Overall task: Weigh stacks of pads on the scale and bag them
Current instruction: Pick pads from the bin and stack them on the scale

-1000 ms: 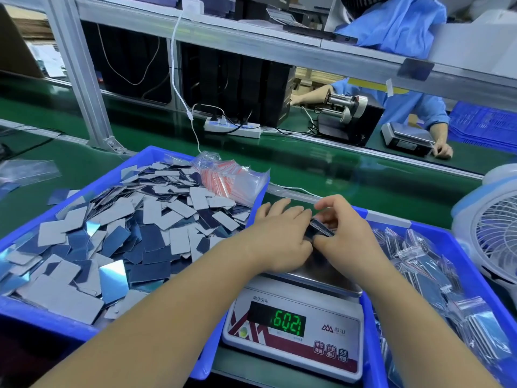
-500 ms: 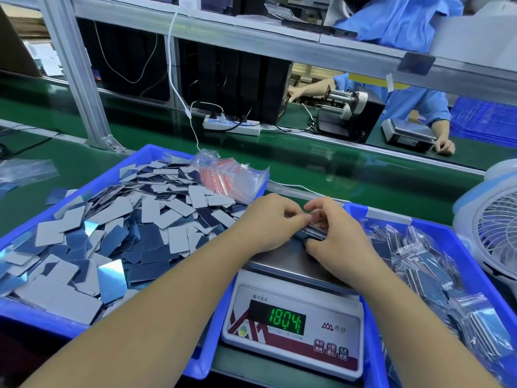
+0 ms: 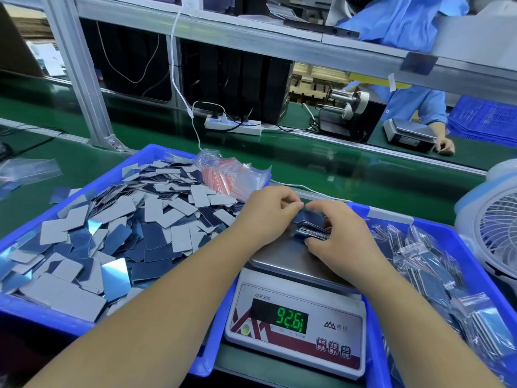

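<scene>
Nearest the viewer, a white electronic scale sits on the green bench, its green display showing digits that look like 92.61. Two bare forearms reach forward over it. The left hand and the right hand meet above the back of the scale's steel platform. Between them is a small stack of pads, dark blue and seen edge-on, just over the platform; whether it rests on the steel cannot be told. The right hand's fingers curl around the stack's right end, and the left hand's fingers are bent and pinch it at the left end.

To the left, a blue tray holds a loose heap of grey and blue pads, with a bundle of small red-striped bags at its far corner. To the right, a second blue tray holds filled clear bags. A white fan stands at the right edge.

Farther back, a power strip lies across the bench, and a person in a blue sleeve works beside another scale.
</scene>
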Demonstrator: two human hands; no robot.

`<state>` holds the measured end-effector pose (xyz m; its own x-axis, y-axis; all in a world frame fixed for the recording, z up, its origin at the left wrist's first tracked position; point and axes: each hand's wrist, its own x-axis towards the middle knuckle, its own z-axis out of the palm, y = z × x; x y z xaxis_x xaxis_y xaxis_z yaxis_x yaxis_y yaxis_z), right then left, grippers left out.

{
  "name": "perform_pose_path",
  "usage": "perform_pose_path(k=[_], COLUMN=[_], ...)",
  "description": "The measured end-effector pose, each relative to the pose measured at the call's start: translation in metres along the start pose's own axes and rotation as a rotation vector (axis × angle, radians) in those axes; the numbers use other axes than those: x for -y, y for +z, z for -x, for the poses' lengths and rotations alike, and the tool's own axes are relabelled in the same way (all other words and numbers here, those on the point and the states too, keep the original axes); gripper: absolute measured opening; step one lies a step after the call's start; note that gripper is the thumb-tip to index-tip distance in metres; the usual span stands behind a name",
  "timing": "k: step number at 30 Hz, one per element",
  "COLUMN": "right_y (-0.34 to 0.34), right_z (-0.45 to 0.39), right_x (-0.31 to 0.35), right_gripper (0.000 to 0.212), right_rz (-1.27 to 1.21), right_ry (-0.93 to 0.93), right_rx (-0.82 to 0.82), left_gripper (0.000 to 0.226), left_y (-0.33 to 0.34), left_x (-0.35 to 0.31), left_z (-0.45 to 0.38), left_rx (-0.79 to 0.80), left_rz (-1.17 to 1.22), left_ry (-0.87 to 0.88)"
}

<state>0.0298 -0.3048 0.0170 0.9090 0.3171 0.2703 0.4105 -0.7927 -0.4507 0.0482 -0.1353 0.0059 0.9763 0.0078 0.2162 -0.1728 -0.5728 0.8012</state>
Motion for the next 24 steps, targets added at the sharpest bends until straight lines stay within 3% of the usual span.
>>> perform_pose_path(k=[5, 9, 11, 14, 17, 21, 24], right_y=[-0.002, -0.006, -0.010, -0.009, -0.001, -0.002, -0.010], right_z=[-0.003, -0.004, -0.004, -0.005, -0.006, -0.005, -0.004], right_x=[-0.002, -0.004, -0.009, -0.011, -0.009, -0.009, -0.015], right_gripper=[0.028, 0.015, 0.005, 0.006, 0.027, 0.041, 0.048], right_rz=[0.115, 0.145, 0.103, 0.062, 0.099, 0.068, 0.178], right_ry=[-0.026, 0.028, 0.079, 0.124, 0.127, 0.139, 0.137], right_rx=[0.040, 0.041, 0.020, 0.047, 0.137, 0.156, 0.138], left_gripper=[0.048, 0.041, 0.055, 0.072, 0.072, 0.070, 0.072], left_y=[0.002, -0.003, -0.006, -0.005, 0.001, 0.001, 0.000], left_x=[0.001, -0.008, -0.013, -0.015, -0.013, -0.010, -0.011], left_z=[0.000, 0.007, 0.011, 0.017, 0.020, 0.020, 0.023], left_rx=[0.064, 0.084, 0.146, 0.361, 0.522, 0.530, 0.523], left_rz=[-0.160, -0.023, 0.012, -0.190, -0.399, -0.479, -0.514], left_ry=[0.010, 0.022, 0.033, 0.094, 0.162, 0.158, 0.180])
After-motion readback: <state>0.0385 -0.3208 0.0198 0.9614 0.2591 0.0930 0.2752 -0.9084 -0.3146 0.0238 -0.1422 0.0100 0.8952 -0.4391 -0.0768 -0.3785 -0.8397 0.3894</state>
